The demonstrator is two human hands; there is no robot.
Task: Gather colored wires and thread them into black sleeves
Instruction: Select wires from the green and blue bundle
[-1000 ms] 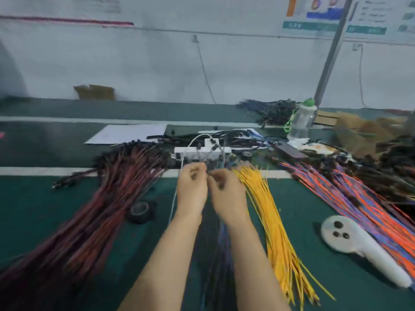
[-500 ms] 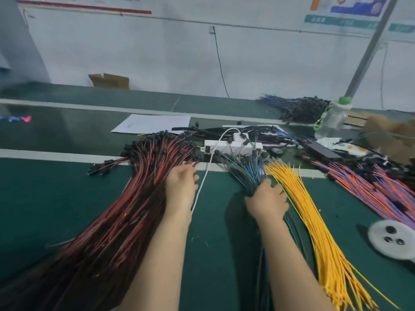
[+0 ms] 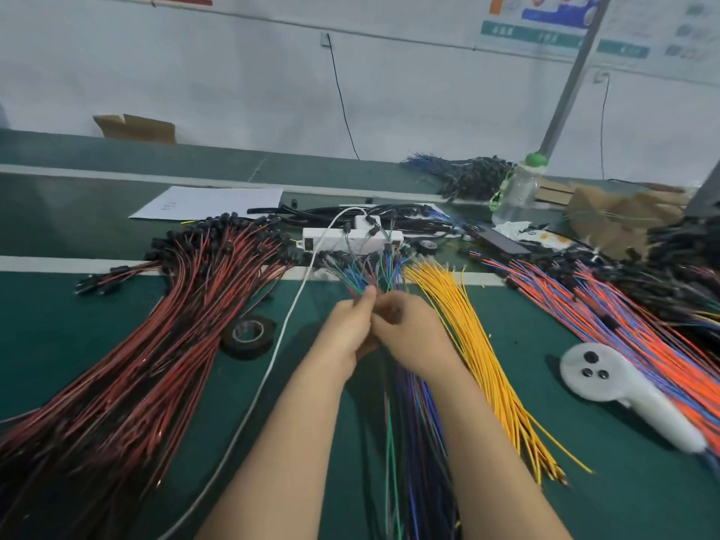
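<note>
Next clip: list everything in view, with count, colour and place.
red-black wires: one large bundle, red and black, left
mixed wires: one bundle, blue, green and dark, centre
yellow wires: one bundle, yellow, just right of the mixed wires
orange-blue wires: one pile, orange and blue, far right
tape roll: one, black, flat beside the red-black wires
power strip: one, white, behind the mixed wires
cable: one, white, between the tape roll and the mixed wires
handheld device: one, white, near right
bottle: one, clear with green cap, back right
paper sheet: one, white, back left
left hand: one, pinching the mixed wires
right hand: one, gripping the mixed wires
</note>
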